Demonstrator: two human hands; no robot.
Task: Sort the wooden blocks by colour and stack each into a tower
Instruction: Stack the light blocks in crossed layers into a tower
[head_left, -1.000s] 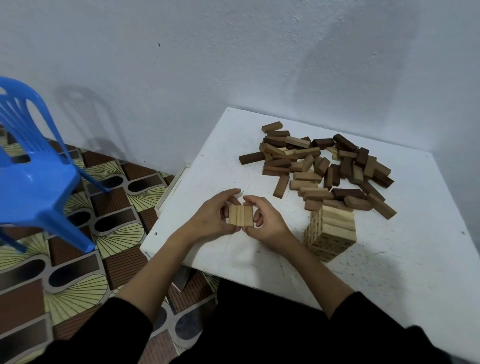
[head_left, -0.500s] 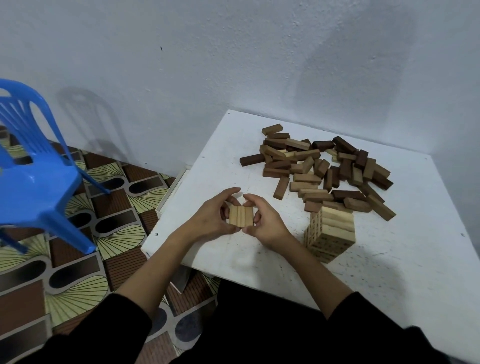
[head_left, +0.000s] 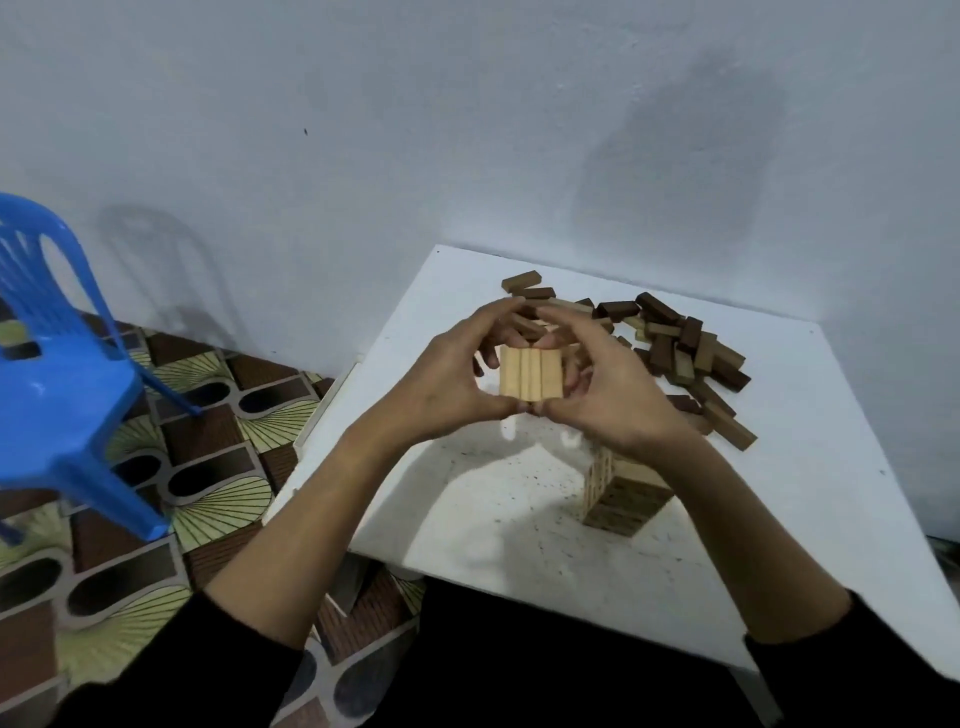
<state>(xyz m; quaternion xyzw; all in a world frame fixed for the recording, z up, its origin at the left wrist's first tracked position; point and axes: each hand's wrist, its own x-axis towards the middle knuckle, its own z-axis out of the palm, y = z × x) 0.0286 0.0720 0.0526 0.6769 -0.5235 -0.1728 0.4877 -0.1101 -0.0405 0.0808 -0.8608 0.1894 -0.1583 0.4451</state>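
Left hand (head_left: 447, 384) and right hand (head_left: 608, 395) pinch 3 light blocks (head_left: 530, 381) above the worktop (head_left: 810, 499). Risk: uneven grip splays the row onto the light tower (head_left: 621, 493).

Three light wooden blocks (head_left: 530, 381) sit side by side, raised above the counter; a light tower (head_left: 621, 493) stands near a mixed brown pile (head_left: 685, 353).

1 cam only, head-mounted wide-angle. Looks fwd + down from above the person's arms, close over near edge of white table (head_left: 779, 545). Faces the wall (head_left: 467, 130) behind table; floor + blue chair (head_left: 57, 384) at left edge. No 2nd view, no overlap.
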